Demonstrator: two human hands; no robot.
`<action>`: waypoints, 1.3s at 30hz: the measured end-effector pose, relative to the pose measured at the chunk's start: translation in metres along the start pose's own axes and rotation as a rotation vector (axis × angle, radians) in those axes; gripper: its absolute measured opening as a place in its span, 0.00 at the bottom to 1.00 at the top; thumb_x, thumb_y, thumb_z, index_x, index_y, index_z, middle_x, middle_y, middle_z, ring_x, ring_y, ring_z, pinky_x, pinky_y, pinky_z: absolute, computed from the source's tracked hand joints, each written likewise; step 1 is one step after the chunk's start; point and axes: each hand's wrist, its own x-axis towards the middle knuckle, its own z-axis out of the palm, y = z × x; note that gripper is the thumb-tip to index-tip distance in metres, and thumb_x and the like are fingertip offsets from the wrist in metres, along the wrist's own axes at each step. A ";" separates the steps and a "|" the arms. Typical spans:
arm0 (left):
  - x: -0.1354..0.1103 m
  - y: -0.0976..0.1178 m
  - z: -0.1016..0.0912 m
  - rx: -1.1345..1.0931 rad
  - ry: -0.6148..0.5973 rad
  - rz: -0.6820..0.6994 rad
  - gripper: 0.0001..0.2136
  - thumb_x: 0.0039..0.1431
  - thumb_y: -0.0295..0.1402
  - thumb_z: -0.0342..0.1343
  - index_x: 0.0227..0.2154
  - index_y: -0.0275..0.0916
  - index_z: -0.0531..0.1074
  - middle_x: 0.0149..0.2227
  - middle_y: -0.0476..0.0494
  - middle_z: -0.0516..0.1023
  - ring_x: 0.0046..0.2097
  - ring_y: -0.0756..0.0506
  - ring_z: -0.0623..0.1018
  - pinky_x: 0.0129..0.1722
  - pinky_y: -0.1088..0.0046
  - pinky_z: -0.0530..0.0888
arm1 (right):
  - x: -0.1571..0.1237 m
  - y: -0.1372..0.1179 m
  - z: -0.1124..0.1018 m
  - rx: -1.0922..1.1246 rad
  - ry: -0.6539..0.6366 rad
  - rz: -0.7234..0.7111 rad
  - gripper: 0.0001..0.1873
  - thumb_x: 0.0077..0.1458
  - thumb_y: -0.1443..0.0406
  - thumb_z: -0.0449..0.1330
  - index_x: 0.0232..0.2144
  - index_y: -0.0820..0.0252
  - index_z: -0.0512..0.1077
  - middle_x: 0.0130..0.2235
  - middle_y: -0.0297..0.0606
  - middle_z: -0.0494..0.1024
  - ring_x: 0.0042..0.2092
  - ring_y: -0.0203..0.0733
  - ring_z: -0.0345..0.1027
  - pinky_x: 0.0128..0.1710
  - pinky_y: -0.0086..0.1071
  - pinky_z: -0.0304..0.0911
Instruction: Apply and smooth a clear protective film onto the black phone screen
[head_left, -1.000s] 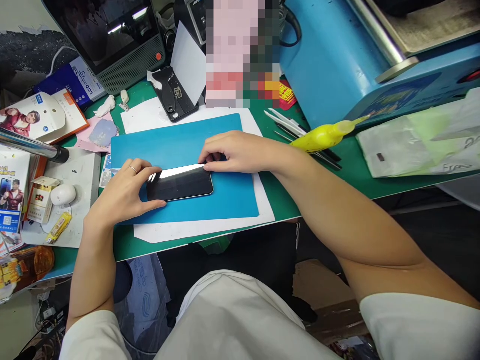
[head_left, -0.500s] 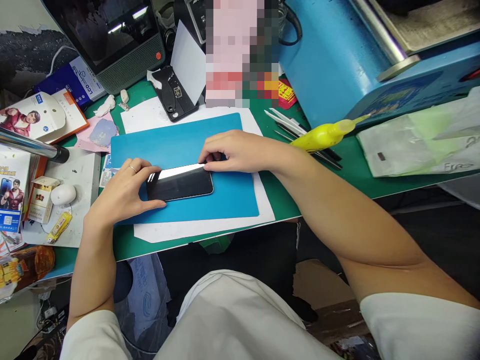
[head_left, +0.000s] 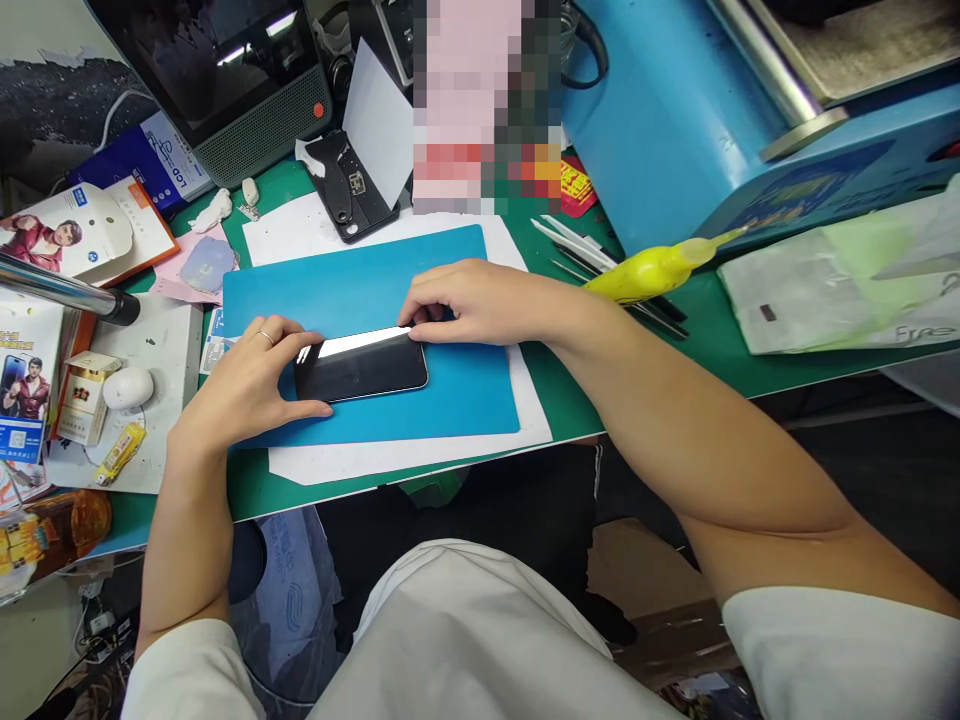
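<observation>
Black phone (head_left: 360,365) unmoved on blue mat (head_left: 457,400)

The phone (head_left: 360,366) lies on the mat (head_left: 375,290) — mat on paper (head_left: 405,455), paper on the table (head_left: 570,400). The left hand (head_left: 247,385) is at the phone's left end, the right hand (head_left: 472,300) at its far right corner — a bottle (head_left: 649,272) lies further right.

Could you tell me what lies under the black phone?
The phone lies on a blue mat, which rests on a white sheet over the green bench. Whatever is beneath the phone is hidden; the left hand holds its end, the right hand touches a corner.
</observation>
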 end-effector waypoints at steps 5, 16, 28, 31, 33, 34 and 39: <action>0.000 0.000 0.000 -0.007 -0.013 -0.016 0.39 0.60 0.60 0.71 0.68 0.44 0.74 0.60 0.34 0.74 0.59 0.28 0.74 0.58 0.44 0.77 | 0.000 0.001 0.000 -0.003 0.004 -0.002 0.17 0.68 0.54 0.59 0.44 0.59 0.83 0.42 0.44 0.84 0.41 0.48 0.74 0.40 0.41 0.65; 0.000 0.000 0.001 0.030 0.001 0.007 0.37 0.63 0.59 0.70 0.68 0.44 0.73 0.60 0.34 0.75 0.58 0.29 0.75 0.57 0.47 0.77 | 0.000 -0.001 -0.001 -0.007 -0.001 0.012 0.18 0.68 0.54 0.59 0.45 0.59 0.83 0.43 0.45 0.84 0.41 0.49 0.74 0.41 0.42 0.65; 0.001 0.000 0.001 -0.005 -0.005 -0.017 0.39 0.59 0.61 0.72 0.67 0.45 0.74 0.59 0.34 0.75 0.59 0.28 0.75 0.59 0.45 0.77 | 0.000 0.002 0.000 -0.008 0.006 0.002 0.17 0.68 0.54 0.59 0.44 0.57 0.83 0.43 0.44 0.84 0.41 0.49 0.74 0.41 0.41 0.65; 0.001 0.000 0.000 0.004 -0.003 -0.006 0.39 0.60 0.61 0.71 0.67 0.43 0.74 0.59 0.33 0.75 0.59 0.27 0.75 0.58 0.45 0.77 | 0.000 0.001 0.000 -0.006 0.002 0.005 0.17 0.68 0.54 0.59 0.45 0.58 0.83 0.43 0.45 0.84 0.41 0.49 0.74 0.41 0.41 0.65; 0.001 0.001 0.000 0.011 -0.013 -0.004 0.39 0.61 0.60 0.70 0.68 0.43 0.74 0.60 0.33 0.75 0.59 0.28 0.76 0.58 0.45 0.77 | 0.000 0.001 -0.001 -0.005 -0.006 0.008 0.17 0.68 0.54 0.59 0.45 0.57 0.83 0.43 0.45 0.84 0.42 0.49 0.74 0.41 0.41 0.65; 0.001 0.002 0.000 0.012 -0.019 -0.006 0.39 0.61 0.60 0.70 0.68 0.43 0.73 0.60 0.33 0.75 0.59 0.28 0.76 0.58 0.45 0.77 | -0.001 0.001 -0.001 -0.004 -0.009 0.010 0.17 0.68 0.54 0.60 0.45 0.57 0.83 0.43 0.45 0.84 0.42 0.49 0.74 0.41 0.42 0.66; 0.001 0.005 -0.001 0.024 -0.017 -0.026 0.35 0.62 0.57 0.69 0.67 0.45 0.74 0.60 0.34 0.75 0.59 0.29 0.76 0.60 0.45 0.77 | -0.001 0.001 -0.001 0.000 -0.005 0.009 0.16 0.69 0.54 0.60 0.45 0.56 0.83 0.43 0.44 0.84 0.42 0.49 0.74 0.41 0.42 0.65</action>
